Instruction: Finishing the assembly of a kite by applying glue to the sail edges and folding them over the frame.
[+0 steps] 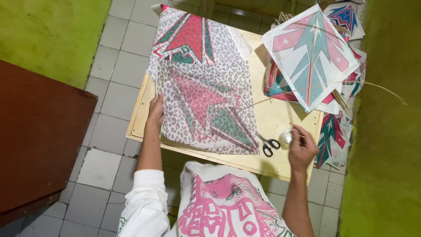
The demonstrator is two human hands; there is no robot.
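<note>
here, by label:
left hand [155,109]: flat on the left edge of the paper sheet [206,87], fingers spread, pinching nothing.
right hand [301,149]: at the counter's right edge, fingertips pressed together over the small round pot [287,136]; whether it pinches a thin stick there, cannot tell.
sheet: leopard-print with pink and green arrow shapes, lying flat across the middle of the counter [276,118]; its top end hangs past the far edge, its bottom corner reaches the scissors [268,144].
scissors: black-handled, lying shut between sheet and pot, near the front edge.
kite [311,55]: finished, white with pink and teal, tilted over the far right corner on a pile of sticks and prints.
stack [335,136]: more printed sheets off the right edge, against the green wall.
open room: bare wood between sheet and kite; tiled floor [114,79] free to the left, up to the brown board [39,136].
</note>
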